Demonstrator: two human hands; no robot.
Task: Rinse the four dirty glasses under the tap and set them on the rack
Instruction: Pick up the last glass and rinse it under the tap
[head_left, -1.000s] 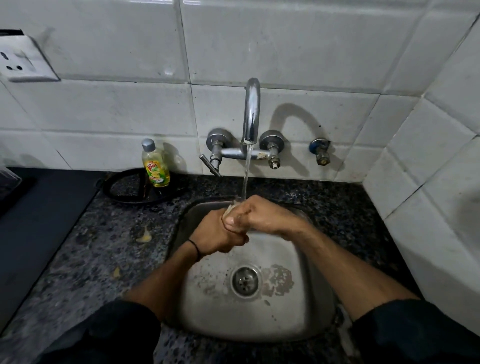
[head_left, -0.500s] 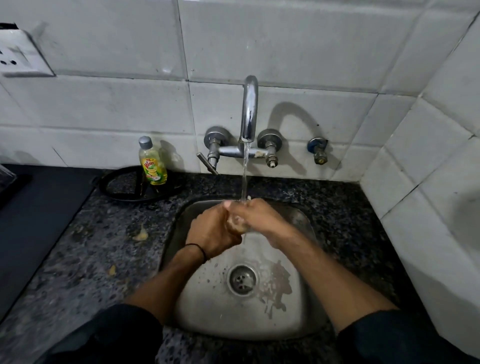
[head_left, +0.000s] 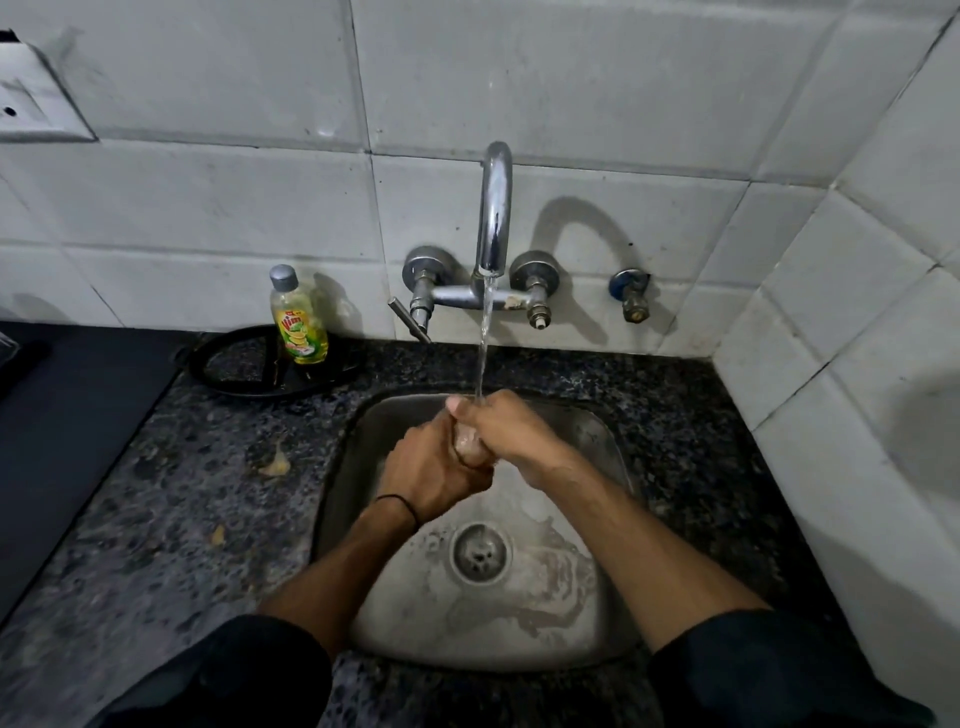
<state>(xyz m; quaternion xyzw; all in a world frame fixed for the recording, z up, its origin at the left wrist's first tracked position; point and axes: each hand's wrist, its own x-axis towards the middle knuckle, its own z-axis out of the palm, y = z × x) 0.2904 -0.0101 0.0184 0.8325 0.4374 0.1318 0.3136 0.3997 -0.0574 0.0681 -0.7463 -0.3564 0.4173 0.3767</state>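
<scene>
Both my hands meet over the steel sink (head_left: 519, 639), right under the running stream from the chrome tap (head_left: 493, 218). A small clear glass (head_left: 467, 441) is clasped between them, and only a wet sliver of it shows. My left hand (head_left: 431, 467) wraps it from the left and below. My right hand (head_left: 506, 431) closes over it from the right, with the water landing on its knuckles. No other glasses and no rack can be made out.
A yellow dish-soap bottle (head_left: 298, 317) stands on a black ring stand (head_left: 234, 382) at the back left of the speckled granite counter (head_left: 197, 499). A black surface (head_left: 62, 415) lies further left. Tiled walls close in behind and on the right (head_left: 857, 415).
My clasped hands have stayed under the stream while shifting against each other around the glass. The left hand has slid lower and the right hand now sits over the top.
</scene>
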